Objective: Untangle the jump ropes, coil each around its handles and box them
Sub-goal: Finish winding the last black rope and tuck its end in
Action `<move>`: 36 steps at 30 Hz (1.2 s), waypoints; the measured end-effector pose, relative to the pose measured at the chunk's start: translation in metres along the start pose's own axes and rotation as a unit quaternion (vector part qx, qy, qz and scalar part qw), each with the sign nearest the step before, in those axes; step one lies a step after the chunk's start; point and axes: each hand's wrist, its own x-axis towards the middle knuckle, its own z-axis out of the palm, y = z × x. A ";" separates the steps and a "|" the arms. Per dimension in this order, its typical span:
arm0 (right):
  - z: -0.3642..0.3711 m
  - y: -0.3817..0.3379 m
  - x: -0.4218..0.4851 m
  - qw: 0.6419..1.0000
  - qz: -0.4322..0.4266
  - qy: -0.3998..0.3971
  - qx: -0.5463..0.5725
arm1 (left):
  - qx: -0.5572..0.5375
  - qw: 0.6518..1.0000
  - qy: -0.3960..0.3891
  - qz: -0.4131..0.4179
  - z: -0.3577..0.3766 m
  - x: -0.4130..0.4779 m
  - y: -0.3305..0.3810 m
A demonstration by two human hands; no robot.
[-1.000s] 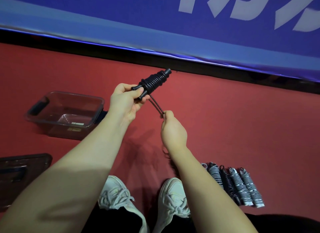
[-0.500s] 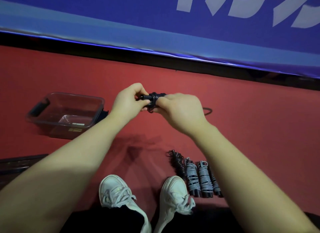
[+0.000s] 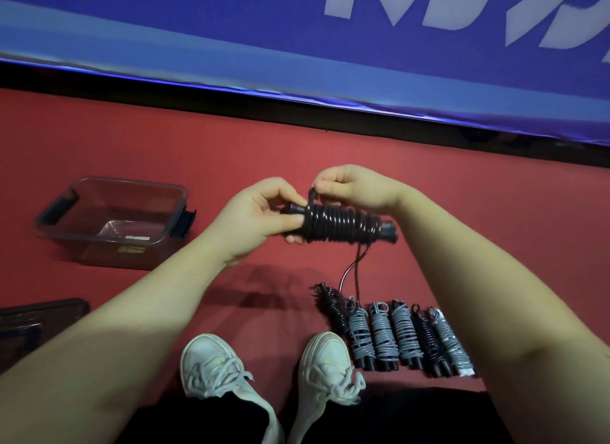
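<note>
Left hand (image 3: 260, 219) gripped 9 o'clock end of black bundle (image 3: 340, 227), held level above red floor (image 3: 478, 219). Right hand (image 3: 356, 189) pinched loop (image 3: 312, 196) at bundle's 11 o'clock. Loose strand (image 3: 354, 268) hung from bundle's 5 o'clock end toward six coiled ropes (image 3: 396, 338) in row on floor, four grey, two black. Clear box (image 3: 99, 250) sat at 9 o'clock of hands, lid (image 3: 39, 315) at frame's 8 o'clock edge. White shoes (image 3: 214, 367) at 6 o'clock, right one just beside row. Blue banner (image 3: 231, 30) across 12 o'clock.

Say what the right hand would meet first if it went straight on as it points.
Probably the left hand: the right hand, pinching the rope, points left toward its fingers; depth is unclear.
</note>
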 end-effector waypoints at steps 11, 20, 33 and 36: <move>0.081 0.034 0.018 0.963 -0.012 0.172 -0.206 | -0.100 0.962 0.253 0.001 0.001 0.052 0.006; 0.077 0.017 -0.003 0.814 -0.052 0.201 -0.542 | -0.052 0.955 0.279 -0.089 -0.018 0.057 -0.026; 0.052 0.005 -0.015 0.881 -0.030 0.107 -0.460 | 0.091 0.963 0.134 -0.218 -0.022 0.049 -0.012; 0.061 0.007 -0.011 0.923 -0.023 0.127 -0.364 | 0.081 0.960 0.142 -0.227 -0.024 0.047 -0.010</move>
